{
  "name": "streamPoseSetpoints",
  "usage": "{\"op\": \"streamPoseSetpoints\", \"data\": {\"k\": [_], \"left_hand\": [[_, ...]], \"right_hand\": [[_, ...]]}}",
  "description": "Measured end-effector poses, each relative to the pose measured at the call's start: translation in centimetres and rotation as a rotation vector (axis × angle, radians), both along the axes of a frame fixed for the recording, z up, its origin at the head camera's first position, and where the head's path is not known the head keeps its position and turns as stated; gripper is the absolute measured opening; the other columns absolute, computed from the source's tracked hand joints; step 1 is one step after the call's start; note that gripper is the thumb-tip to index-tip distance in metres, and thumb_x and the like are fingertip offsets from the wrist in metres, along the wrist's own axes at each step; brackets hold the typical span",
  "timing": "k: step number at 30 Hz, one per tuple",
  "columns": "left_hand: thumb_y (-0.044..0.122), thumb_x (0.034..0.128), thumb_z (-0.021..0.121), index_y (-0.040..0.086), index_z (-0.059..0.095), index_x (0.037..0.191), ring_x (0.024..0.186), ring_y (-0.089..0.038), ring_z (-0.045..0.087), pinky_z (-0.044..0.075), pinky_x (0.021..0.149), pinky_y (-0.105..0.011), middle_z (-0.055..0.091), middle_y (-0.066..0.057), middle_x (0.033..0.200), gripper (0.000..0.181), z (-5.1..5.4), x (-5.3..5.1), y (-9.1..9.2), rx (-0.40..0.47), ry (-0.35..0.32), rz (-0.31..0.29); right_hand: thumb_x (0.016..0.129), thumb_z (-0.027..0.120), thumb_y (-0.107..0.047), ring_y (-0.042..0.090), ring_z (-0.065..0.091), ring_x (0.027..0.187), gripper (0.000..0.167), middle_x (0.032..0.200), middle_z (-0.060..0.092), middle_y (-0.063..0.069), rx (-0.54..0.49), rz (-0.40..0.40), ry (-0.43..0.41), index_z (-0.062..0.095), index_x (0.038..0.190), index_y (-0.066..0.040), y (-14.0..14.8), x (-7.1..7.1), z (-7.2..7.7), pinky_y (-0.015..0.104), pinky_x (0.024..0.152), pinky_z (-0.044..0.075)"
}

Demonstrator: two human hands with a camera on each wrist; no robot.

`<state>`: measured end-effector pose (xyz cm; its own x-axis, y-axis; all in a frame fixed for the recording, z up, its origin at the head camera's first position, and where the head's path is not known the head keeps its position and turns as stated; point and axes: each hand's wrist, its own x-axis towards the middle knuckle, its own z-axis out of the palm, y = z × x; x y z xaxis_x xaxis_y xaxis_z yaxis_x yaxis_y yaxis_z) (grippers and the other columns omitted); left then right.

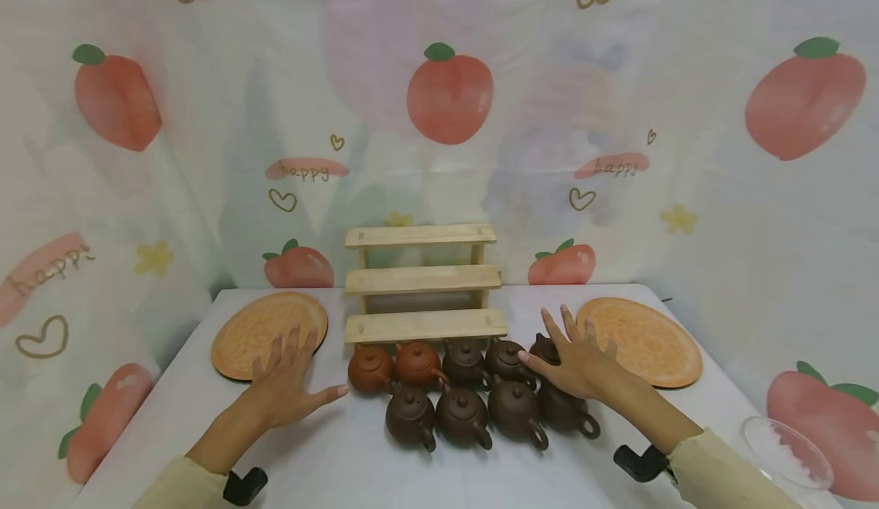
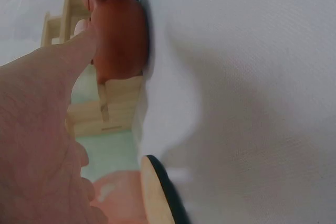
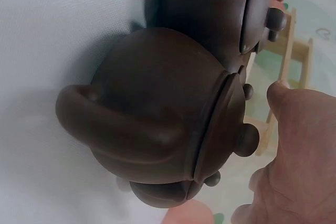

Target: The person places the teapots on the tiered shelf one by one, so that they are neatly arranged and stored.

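Flanking a cluster of teapots (image 1: pixel 462 416) on a white table (image 1: pixel 309 467), a person's two bare hands stretch forward, one on each side. The left hand (image 1: pixel 283 391) lies just left of the leftmost reddish teapot (image 1: pixel 369 372), its thumb pointing right, straight at the pot's rounded side; I cannot tell whether the tip touches. The right hand (image 1: pixel 578 365) is the nearer one to the dark pots: it lies across the cluster's right end, just beyond the front row's rightmost dark teapot (image 1: pixel 561 410) and partly covering another behind. That front pot's looped handle sticks out toward the person and to the right, so its long axis, as far as it shows, runs slantwise beneath the wrist. Both hands have fingers straight and spread wide, thumbs held well away, and neither grips anything. The right thumb crosses in front of a back-row dark teapot (image 1: pixel 504 356), contact unclear. The left fingertips overlap a round tan board (image 1: pixel 257 330); a second round board (image 1: pixel 652 349) lies past the right hand. Directly behind the pots stands a three-step wooden rack (image 1: pixel 424 326).
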<state>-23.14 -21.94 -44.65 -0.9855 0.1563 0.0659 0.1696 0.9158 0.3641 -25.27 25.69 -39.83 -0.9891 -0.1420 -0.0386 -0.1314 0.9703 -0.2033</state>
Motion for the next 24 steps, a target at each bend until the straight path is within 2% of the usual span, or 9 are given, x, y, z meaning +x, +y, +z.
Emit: {"op": "streamPoseSetpoints", "data": {"k": [7, 15, 18, 24], "left_hand": [[0.081, 0.0866, 0.064, 0.005, 0.017, 0.169, 0.155, -0.061, 0.008, 0.010, 0.111, -0.088, 0.007, -0.030, 0.173, 0.121, 0.4, 0.2, -0.2, -0.018, -0.007, -0.005], [0.076, 0.0915, 0.063, 0.001, 0.020, 0.167, 0.155, -0.062, 0.008, 0.008, 0.114, -0.086, 0.009, -0.033, 0.172, 0.115, 0.3, 0.2, -0.6, 0.003, -0.022, 0.006], [0.072, 0.0943, 0.062, -0.002, 0.022, 0.166, 0.155, -0.062, 0.010, 0.009, 0.115, -0.084, 0.013, -0.036, 0.170, 0.111, 0.1, -0.2, -0.9, 0.007, 0.009, 0.007], [0.065, 0.0979, 0.063, -0.008, 0.024, 0.163, 0.153, -0.063, 0.018, 0.019, 0.117, -0.080, 0.021, -0.039, 0.167, 0.105, 0.0, -0.7, -1.3, 0.020, 0.055, -0.014]], "right_hand": [[0.097, 0.042, -0.083, 0.069, 0.008, 0.151, 0.106, 0.173, 0.007, 0.031, 0.021, -0.001, -0.020, 0.015, 0.170, -0.011, 0.2, -0.1, 0.1, 0.091, 0.106, 0.013], [0.100, 0.043, -0.079, 0.070, 0.010, 0.150, 0.105, 0.171, 0.008, 0.035, -0.023, 0.007, -0.018, 0.013, 0.169, -0.006, 1.0, 0.4, 0.1, 0.090, 0.108, 0.014], [0.102, 0.044, -0.074, 0.069, 0.018, 0.148, 0.103, 0.168, 0.015, 0.039, -0.053, 0.028, 0.002, 0.015, 0.168, 0.000, 1.4, 0.8, -0.1, 0.089, 0.107, 0.018], [0.107, 0.051, -0.061, 0.059, 0.031, 0.149, 0.097, 0.163, 0.029, 0.040, -0.207, 0.089, 0.048, 0.021, 0.161, 0.013, 2.4, 2.2, -1.1, 0.075, 0.114, 0.032]]}}
